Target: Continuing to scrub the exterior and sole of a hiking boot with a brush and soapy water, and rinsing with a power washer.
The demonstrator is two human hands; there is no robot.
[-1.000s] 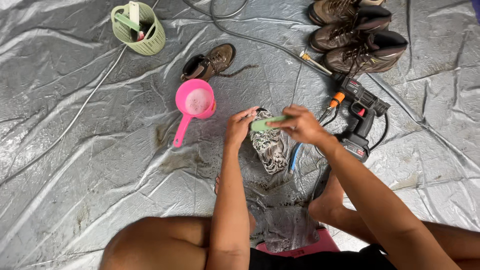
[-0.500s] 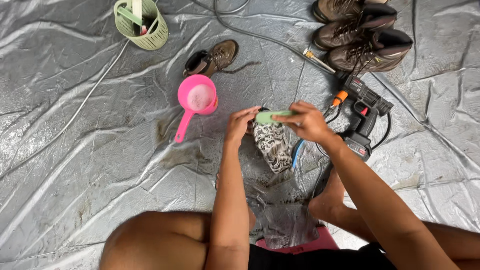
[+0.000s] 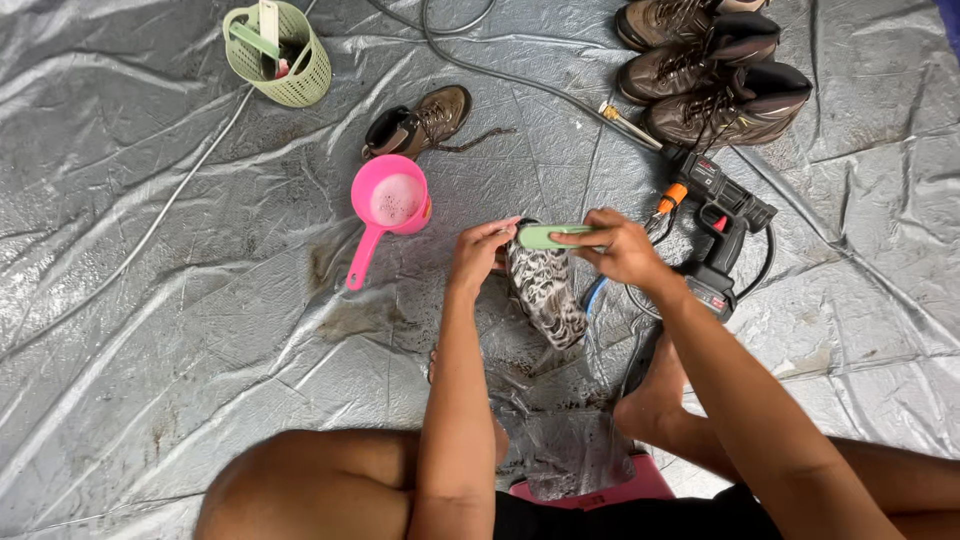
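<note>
Our right hand (image 3: 622,250) is gripping a pale green scrubbing brush (image 3: 548,236) over the patterned grey shoe (image 3: 545,285), which our left hand (image 3: 478,258) is clasping at its top, on the silver tarpaulin (image 3: 150,330). We are seemingly mid-scrub; a pink plastic ladle (image 3: 388,205) of foamy water is sitting just left.

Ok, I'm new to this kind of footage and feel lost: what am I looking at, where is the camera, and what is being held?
The camera sits on a person's head and looks down at their own arms and knees. They sit on a crinkled grey tarp. The left hand steadies a patterned shoe; the right hand holds a green brush against its top. Around them lie a pink scoop of foamy water, a green basket, a single brown boot, three more boots, and a black spray gun on a hose.
</note>
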